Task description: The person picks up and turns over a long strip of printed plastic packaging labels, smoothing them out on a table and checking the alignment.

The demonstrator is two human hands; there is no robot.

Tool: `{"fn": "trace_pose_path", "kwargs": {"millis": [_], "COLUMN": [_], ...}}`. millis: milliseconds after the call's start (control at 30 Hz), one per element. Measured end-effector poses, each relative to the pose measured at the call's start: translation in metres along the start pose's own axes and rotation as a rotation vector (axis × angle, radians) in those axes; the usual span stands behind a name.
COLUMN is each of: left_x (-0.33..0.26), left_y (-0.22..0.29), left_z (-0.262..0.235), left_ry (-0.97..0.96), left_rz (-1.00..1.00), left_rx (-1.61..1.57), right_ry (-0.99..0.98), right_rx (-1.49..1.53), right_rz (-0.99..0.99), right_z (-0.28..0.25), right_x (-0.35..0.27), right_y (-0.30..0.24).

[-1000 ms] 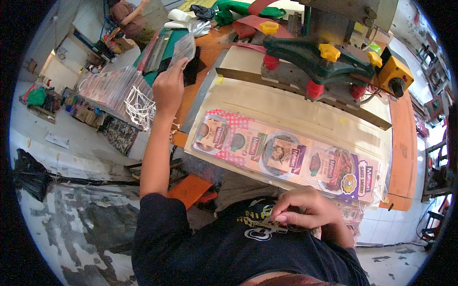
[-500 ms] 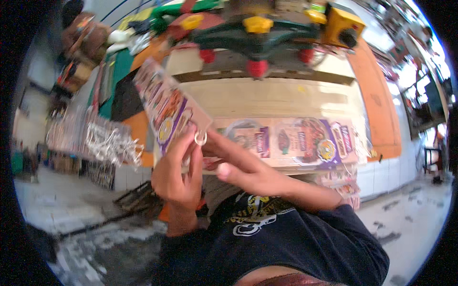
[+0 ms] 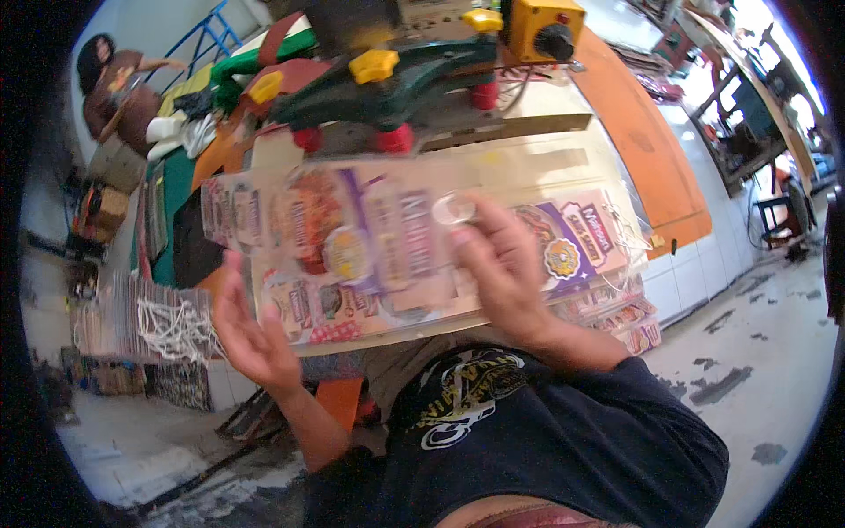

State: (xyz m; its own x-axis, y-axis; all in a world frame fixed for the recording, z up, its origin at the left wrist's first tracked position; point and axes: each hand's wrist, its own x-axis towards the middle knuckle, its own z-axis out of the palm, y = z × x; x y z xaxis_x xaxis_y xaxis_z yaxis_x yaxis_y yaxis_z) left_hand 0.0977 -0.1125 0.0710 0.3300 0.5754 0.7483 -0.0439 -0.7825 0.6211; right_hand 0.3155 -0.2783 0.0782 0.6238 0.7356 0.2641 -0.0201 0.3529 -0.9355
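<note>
A long printed plastic-looking strip [image 3: 304, 220], pink with food pictures and purple bands, is held level above the table, somewhat blurred. My right hand [image 3: 510, 273] pinches its right end, where a small pale ring [image 3: 453, 209] shows by the fingertips. Near the strip's lower left side is my left hand [image 3: 255, 339], its fingers spread and nothing in them. Beneath, a similar printed sheet [image 3: 576, 238] lies on the pale worktable [image 3: 537, 167], partly covered by the held strip and my right hand.
Beyond the strip stands a dark green machine frame [image 3: 422, 84] with yellow knobs and red feet. A yellow box [image 3: 546, 31] with a black dial sits behind it. Stacked sheets with white cords [image 3: 176, 326] are at left. A person [image 3: 123, 97] stands far left.
The strip has turned from slanting up-left to lying nearly level. My left hand has let go of it and moved left; my right hand now grips its right end. The view has shifted.
</note>
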Motion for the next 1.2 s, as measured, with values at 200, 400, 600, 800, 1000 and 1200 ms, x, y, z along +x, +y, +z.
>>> {"fn": "trace_pose_path", "kwargs": {"millis": [200, 400, 600, 800, 1000, 1200], "left_x": [0.052, 0.046, 0.03, 0.047, 0.068, 0.058], "left_y": [-0.052, -0.056, -0.047, -0.084, -0.134, -0.166], "left_z": [-0.066, -0.104, -0.089, -0.062, -0.047, -0.04], "left_ry": [0.19, 0.13, -0.073, -0.386, -0.506, -0.49], "left_rz": [-0.346, -0.601, -0.744, -0.751, -0.527, -0.342], "left_rx": [0.547, -0.153, -0.074, 0.256, 0.486, 0.471], "right_ry": [0.404, 0.312, 0.397, 0.127, -0.036, -0.088], "right_rx": [-0.184, 0.071, -0.268, -0.605, -0.853, -0.795], "right_rz": [-0.22, -0.16, 0.111, 0.314, 0.243, 0.326], "right_z": [-0.107, -0.206, -0.241, -0.216, -0.23, -0.24], "right_x": [-0.001, -0.005, -0.014, 0.017, 0.066, 0.086], "right_y": [-0.005, -0.031, -0.04, -0.045, -0.018, 0.009]}}
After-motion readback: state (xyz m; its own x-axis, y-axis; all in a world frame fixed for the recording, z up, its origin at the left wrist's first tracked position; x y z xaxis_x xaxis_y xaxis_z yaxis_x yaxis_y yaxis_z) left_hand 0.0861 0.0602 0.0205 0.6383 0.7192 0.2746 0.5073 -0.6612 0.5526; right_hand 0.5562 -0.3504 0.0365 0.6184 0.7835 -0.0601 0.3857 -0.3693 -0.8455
